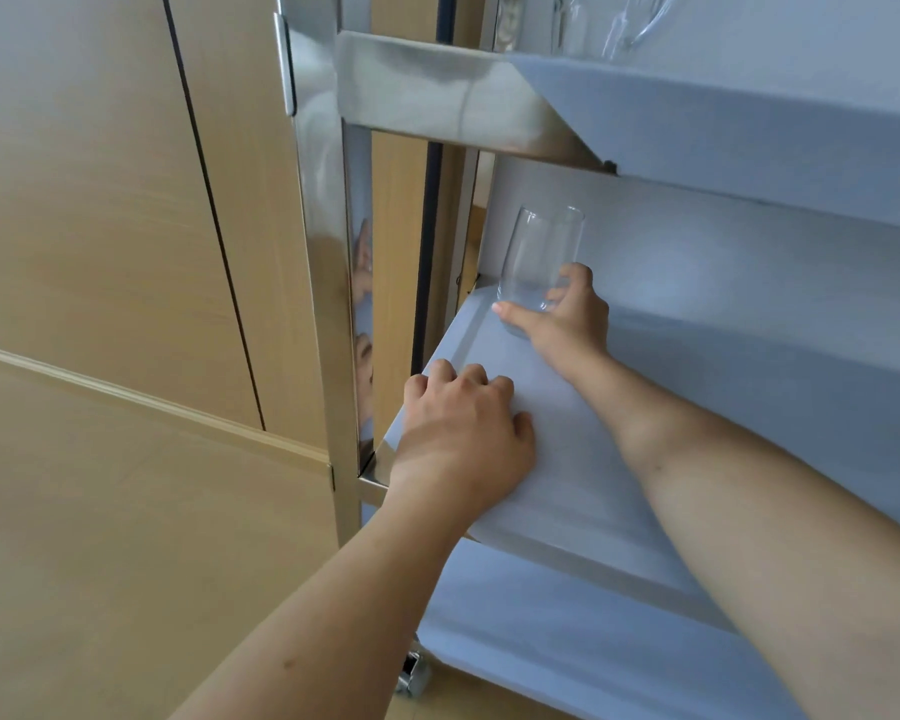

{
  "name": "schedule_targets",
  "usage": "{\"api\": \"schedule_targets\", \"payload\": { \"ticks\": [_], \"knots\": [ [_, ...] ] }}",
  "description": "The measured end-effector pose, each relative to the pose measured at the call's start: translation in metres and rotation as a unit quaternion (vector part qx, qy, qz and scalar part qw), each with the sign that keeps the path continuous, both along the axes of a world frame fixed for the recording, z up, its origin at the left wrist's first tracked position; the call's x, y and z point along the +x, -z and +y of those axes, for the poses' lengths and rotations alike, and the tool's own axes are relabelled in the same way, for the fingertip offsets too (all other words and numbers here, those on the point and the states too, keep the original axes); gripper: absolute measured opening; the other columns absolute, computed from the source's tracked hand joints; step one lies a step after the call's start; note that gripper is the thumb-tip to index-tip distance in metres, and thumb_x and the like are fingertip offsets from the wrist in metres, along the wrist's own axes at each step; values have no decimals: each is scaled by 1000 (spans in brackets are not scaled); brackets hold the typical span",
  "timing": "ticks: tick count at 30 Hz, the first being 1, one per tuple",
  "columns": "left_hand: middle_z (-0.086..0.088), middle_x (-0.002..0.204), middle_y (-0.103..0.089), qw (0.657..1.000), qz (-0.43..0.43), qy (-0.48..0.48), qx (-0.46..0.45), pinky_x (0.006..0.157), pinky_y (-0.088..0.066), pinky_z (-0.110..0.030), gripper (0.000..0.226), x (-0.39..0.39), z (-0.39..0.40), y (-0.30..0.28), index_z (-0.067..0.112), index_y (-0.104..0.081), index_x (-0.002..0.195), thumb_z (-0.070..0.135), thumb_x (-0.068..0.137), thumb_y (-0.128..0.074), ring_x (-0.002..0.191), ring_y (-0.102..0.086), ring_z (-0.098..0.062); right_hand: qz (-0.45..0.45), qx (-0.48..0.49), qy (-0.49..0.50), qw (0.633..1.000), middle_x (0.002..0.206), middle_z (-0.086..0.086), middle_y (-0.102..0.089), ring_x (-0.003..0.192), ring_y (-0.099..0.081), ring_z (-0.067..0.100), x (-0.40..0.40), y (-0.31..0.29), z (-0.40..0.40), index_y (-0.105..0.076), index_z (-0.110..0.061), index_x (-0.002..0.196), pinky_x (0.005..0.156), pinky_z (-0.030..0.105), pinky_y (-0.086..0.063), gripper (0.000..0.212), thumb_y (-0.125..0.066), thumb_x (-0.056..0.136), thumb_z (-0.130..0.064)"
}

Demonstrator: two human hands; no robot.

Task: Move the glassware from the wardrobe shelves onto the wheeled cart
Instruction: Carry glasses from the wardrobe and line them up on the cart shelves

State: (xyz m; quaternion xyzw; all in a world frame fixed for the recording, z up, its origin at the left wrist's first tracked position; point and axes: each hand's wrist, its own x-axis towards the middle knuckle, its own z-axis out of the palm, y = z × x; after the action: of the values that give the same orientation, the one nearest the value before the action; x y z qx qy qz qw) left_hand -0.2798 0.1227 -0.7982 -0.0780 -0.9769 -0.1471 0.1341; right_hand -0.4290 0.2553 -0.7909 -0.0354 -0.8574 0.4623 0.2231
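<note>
Glass (pixel 539 262): one clear tumbler, tilted, centre of frame, at the back left corner of the cart (pixel 583 480) middle shelf. Right hand (pixel 567 317) gripped its base, thumb in front and fingers behind, probably setting it down deep in the corner to leave room. Left hand (pixel 463 433) lay knuckles-up on the shelf's near edge, fingers curled, holding nothing; likely steadying the wheeled cart. Upper right of frame: more glassware (pixel 630 23) on the top shelf, cropped, count uncertain. One castor (pixel 411 672) visible at bottom.
</note>
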Motion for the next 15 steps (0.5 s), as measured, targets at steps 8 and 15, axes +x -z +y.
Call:
{"api": "schedule_targets", "payload": {
  "ticks": [8, 15],
  "knots": [
    [4, 106, -59, 1000, 6, 1, 8, 96, -31, -40, 35, 0, 0, -1, 24, -62, 104, 47, 98, -37, 106, -41, -27, -4, 10, 18, 1000, 111, -2, -57, 100, -59, 21, -33, -4, -10, -43, -23, 135, 83, 28, -48, 97, -90, 58, -59],
    [5, 100, -56, 1000, 5, -3, 5, 97, -33, -41, 28, 2, 0, -1, 24, -52, 90, 47, 97, -37, 103, -41, -26, -9, 2, 20, 1000, 113, -2, -57, 101, -59, 21, -46, -6, -16, -42, -24, 135, 80, 26, -43, 94, -90, 61, -56]
  ]
}}
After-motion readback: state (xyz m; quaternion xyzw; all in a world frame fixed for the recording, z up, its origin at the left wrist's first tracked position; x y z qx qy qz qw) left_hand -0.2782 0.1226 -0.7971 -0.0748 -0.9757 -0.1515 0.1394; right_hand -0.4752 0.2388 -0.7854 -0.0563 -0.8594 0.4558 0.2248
